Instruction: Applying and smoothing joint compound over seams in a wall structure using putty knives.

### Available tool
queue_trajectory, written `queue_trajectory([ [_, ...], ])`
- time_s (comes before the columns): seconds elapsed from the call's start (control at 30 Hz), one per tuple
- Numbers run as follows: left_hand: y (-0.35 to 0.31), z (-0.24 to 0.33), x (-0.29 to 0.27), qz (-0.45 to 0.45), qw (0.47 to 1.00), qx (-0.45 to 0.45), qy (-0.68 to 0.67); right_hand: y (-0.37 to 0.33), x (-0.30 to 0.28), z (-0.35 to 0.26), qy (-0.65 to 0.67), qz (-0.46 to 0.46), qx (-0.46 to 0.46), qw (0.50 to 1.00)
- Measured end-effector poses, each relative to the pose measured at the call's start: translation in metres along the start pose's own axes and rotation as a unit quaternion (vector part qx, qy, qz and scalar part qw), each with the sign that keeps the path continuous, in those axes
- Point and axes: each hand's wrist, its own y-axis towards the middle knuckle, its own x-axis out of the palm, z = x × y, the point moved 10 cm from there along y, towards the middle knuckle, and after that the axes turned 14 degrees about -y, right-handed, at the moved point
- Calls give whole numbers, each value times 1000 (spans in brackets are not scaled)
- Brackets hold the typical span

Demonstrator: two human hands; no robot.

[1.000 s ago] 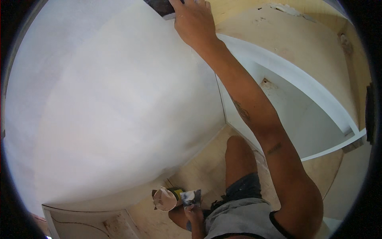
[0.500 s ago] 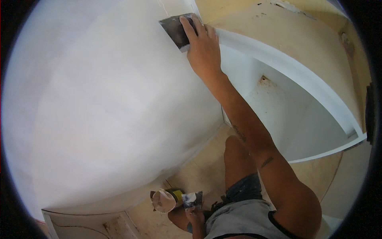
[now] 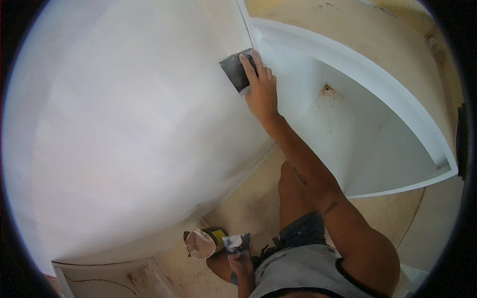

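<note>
My right hand [image 3: 262, 97] grips a wide dark putty knife [image 3: 234, 71], its fingers spread across the blade. The blade lies against the white wall [image 3: 124, 129], close to the wall's right edge. A thin raised line of filler runs up the wall from the blade's far corner. Low in the view, my left hand [image 3: 241, 264] is closed around a second putty knife [image 3: 236, 244] with white filler on its blade. Just left of that knife stands a bucket [image 3: 216, 235] with pale filler inside and smeared around its mouth.
A white open box-shaped unit [image 3: 387, 94] with a stained inner corner stands to the right, beside my right arm. Beige floor [image 3: 248, 208] runs along the wall's foot near my bent legs. A framed recess [image 3: 107, 278] sits at the lower left.
My right hand has drawn the putty knife down the wall, toward me. More of the thin filler line shows above the blade. My left hand still holds its knife beside the bucket.
</note>
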Motion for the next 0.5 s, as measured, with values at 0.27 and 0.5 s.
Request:
queue_trajectory([
  [0.27,15,-1,-9,-45,998,-20,48,-58,-22,-11,8,-10,-37,999],
  [0.5,0,-4,24,-65,996,-66,-14,80,-120,-82,-3,184,-91,979],
])
